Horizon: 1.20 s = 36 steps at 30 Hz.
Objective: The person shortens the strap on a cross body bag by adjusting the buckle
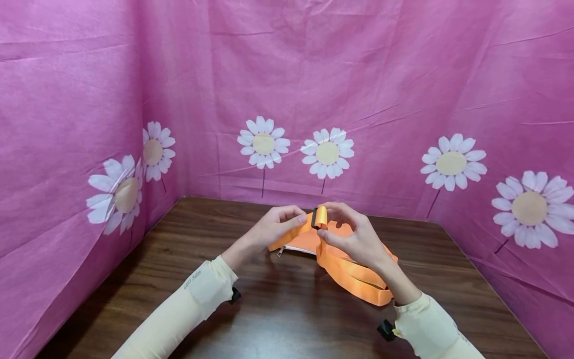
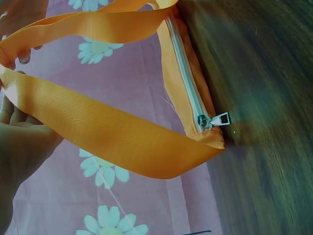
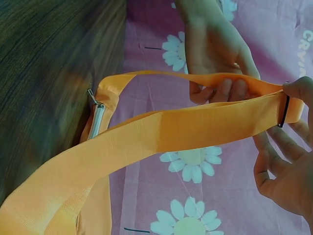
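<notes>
An orange bag (image 1: 301, 241) with a white zipper (image 2: 188, 78) rests on the table, its metal zipper pull (image 2: 215, 120) hanging at one corner. Its wide orange strap (image 3: 205, 125) is lifted at one point, where it runs through a black slide buckle (image 1: 315, 219). My left hand (image 1: 280, 224) holds the strap just left of the buckle, thumb in front and fingers behind. With thumb and fingers, my right hand (image 1: 354, 234) pinches the strap at the buckle, where a short loop of webbing stands out. The rest of the strap droops in a long loop below my right hand.
Dark wooden table (image 1: 278, 319) lies under the bag. A pink cloth (image 1: 287, 75) printed with white daisies rises behind it and on both sides. Black wrist mounts (image 1: 386, 330) show at the cream sleeves (image 1: 179, 304).
</notes>
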Each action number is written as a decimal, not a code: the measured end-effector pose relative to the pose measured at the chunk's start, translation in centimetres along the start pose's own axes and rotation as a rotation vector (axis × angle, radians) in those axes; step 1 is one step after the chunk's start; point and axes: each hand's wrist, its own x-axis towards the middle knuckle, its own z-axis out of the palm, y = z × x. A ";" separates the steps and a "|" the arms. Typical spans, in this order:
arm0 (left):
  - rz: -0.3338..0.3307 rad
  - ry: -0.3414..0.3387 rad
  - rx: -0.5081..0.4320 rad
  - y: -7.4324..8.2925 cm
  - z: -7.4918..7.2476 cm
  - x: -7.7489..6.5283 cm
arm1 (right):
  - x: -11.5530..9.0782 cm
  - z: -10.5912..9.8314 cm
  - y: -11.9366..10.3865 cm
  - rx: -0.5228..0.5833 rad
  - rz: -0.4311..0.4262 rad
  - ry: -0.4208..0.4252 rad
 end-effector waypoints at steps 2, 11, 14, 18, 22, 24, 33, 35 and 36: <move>0.009 -0.004 -0.027 0.1 -0.1 -0.1 | 0.0 0.0 0.0 -0.006 0.001 -0.009; 0.052 -0.018 -0.027 0.2 -0.1 -0.2 | 0.0 0.4 2.1 -0.028 0.000 -0.034; 0.048 -0.023 -0.037 0.1 -0.1 -0.1 | 0.0 0.6 3.6 -0.029 -0.010 -0.039; 0.042 -0.035 -0.055 0.0 0.1 -0.1 | 0.0 0.7 4.4 -0.029 -0.004 -0.056; 0.041 -0.039 -0.059 -0.1 0.2 -0.2 | -0.1 0.9 4.6 -0.027 0.001 -0.065; 0.037 -0.037 -0.053 -0.1 0.2 -0.2 | -0.1 1.0 4.7 -0.028 0.000 -0.065; 0.027 -0.051 0.022 0.1 0.1 -0.2 | 0.0 0.7 1.2 -0.003 -0.020 -0.048; 0.026 -0.062 0.065 0.0 -0.1 -0.1 | -0.1 0.6 0.5 -0.004 -0.022 -0.042; 0.025 -0.067 0.093 0.0 -0.2 -0.1 | -0.1 0.6 0.5 -0.004 -0.020 -0.038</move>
